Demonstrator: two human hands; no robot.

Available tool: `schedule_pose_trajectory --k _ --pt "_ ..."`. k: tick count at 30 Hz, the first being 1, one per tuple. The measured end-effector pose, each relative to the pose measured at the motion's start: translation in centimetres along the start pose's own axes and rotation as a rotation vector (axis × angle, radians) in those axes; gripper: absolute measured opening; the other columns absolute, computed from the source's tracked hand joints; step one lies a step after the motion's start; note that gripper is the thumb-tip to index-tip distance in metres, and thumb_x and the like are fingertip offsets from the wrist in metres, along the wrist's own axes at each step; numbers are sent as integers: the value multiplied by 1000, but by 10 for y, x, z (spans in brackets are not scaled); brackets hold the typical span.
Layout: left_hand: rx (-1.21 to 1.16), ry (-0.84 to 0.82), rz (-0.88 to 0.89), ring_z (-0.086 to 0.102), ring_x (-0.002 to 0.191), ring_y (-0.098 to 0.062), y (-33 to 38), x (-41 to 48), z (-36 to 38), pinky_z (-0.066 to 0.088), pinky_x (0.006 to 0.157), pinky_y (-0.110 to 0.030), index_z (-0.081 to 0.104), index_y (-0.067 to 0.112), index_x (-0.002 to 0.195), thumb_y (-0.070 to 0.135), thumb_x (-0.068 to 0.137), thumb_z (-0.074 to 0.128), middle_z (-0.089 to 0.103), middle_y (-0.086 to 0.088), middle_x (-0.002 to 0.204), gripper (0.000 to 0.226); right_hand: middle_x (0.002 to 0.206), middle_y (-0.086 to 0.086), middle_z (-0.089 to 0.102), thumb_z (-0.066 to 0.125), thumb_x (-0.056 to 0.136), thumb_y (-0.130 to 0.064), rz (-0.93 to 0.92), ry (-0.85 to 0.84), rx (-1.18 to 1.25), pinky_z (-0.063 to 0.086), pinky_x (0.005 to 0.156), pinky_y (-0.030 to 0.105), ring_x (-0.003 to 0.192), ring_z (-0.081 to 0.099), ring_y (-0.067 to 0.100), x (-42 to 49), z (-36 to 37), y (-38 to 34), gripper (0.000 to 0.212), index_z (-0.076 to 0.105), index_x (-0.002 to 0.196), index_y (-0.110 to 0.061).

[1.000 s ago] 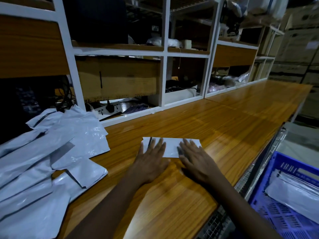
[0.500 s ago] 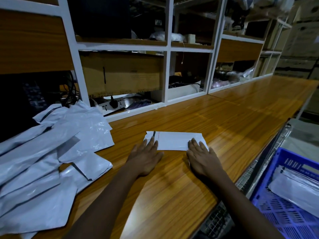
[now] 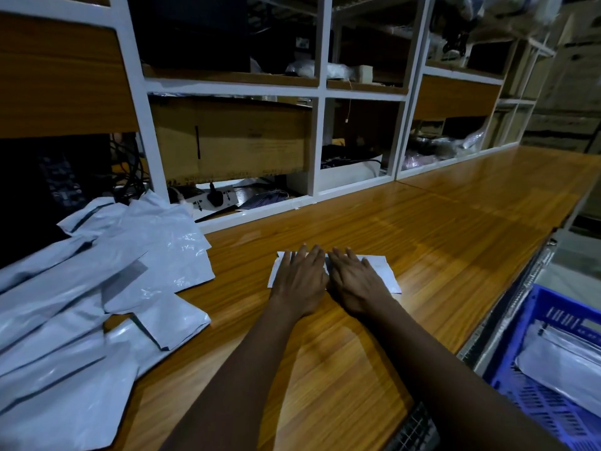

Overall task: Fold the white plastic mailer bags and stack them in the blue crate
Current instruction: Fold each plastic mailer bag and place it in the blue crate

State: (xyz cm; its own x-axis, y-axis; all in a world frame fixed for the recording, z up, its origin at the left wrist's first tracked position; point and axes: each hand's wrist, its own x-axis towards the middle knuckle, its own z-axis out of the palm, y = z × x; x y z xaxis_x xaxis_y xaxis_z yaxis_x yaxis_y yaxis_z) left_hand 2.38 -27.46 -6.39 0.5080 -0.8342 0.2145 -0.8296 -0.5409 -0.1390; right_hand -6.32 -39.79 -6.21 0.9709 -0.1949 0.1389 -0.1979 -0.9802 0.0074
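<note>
A folded white mailer bag (image 3: 385, 271) lies flat on the wooden bench (image 3: 439, 242) in front of me. My left hand (image 3: 300, 281) presses on its left half with straight fingers. My right hand (image 3: 356, 281) presses flat on its right half, close beside the left. A loose heap of unfolded white mailer bags (image 3: 97, 288) covers the bench at the left. The blue crate (image 3: 533, 375) sits below the bench edge at the lower right, with folded white bags (image 3: 566, 362) lying inside it.
White shelving (image 3: 320, 138) with a cardboard box (image 3: 234, 138), a power strip (image 3: 214, 200) and cables runs along the back of the bench. A metal grid edge (image 3: 507, 307) borders the bench on the right.
Both hands slid forward and inward from the near edge of the folded bag onto its middle, now side by side on top of it.
</note>
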Motion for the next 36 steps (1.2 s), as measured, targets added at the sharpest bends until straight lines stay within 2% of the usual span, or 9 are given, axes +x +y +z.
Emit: schedule_pose_trajectory --k 3,7,13,18,23,27,32,34,36 --pt "-45 -98 15 6 151 -32 -7 10 9 11 120 -51 19 9 155 24 106 30 7 -8 165 53 166 10 10 32 107 -37 0 -58 -91 16 119 55 152 8 31 7 1 4 59 18 156 -9" --pt "-117 -161 -39 0 152 -30 -18 15 18 9 121 -49 9 9 157 31 108 18 -1 -7 166 56 166 8 5 23 108 -37 64 -102 -97 13 119 58 153 4 30 6 4 10 54 25 155 -11" --pt "-136 -234 -131 -4 152 -28 -32 20 27 7 122 -48 5 15 158 34 108 18 -4 -8 166 56 163 12 18 23 107 -38 130 -58 -122 26 114 56 148 17 33 1 8 29 50 41 144 -11" --pt "-250 -261 -243 -5 152 -23 -39 16 15 0 122 -48 -3 21 158 43 107 12 -7 -5 166 58 164 10 13 23 106 -39 248 -102 -99 21 113 59 150 12 33 -6 12 48 44 40 141 -18" --pt "-210 -176 -346 -6 152 -29 -35 4 11 -3 119 -56 -3 25 158 50 105 13 -3 -8 166 61 145 15 42 31 102 -37 407 42 -129 37 100 61 137 33 40 -15 19 50 39 50 130 -16" --pt "-194 -11 -199 -9 152 -27 -31 -16 2 -3 119 -56 8 36 157 48 105 19 -2 -4 166 54 147 13 50 13 100 -50 223 287 124 37 106 53 138 40 37 -24 16 48 68 54 139 -13" --pt "-174 14 15 -10 152 -24 -26 -45 -4 -3 117 -56 26 53 148 52 104 21 -6 0 166 45 161 -3 28 9 87 -63 64 134 80 27 114 50 151 18 27 -50 1 29 70 56 135 -43" --pt "-125 -39 5 -14 151 -27 -24 -51 -3 -7 115 -61 24 55 148 57 102 15 -12 0 165 46 163 -5 22 6 87 -64 96 75 11 24 114 50 151 13 27 -55 0 26 69 52 137 -49" --pt "-123 -72 -65 -14 150 -32 -25 -56 -4 -5 113 -66 26 54 148 58 102 12 -11 -1 165 48 163 -4 25 18 96 -57 151 88 -12 25 113 49 150 16 28 -60 1 23 54 52 137 -48"
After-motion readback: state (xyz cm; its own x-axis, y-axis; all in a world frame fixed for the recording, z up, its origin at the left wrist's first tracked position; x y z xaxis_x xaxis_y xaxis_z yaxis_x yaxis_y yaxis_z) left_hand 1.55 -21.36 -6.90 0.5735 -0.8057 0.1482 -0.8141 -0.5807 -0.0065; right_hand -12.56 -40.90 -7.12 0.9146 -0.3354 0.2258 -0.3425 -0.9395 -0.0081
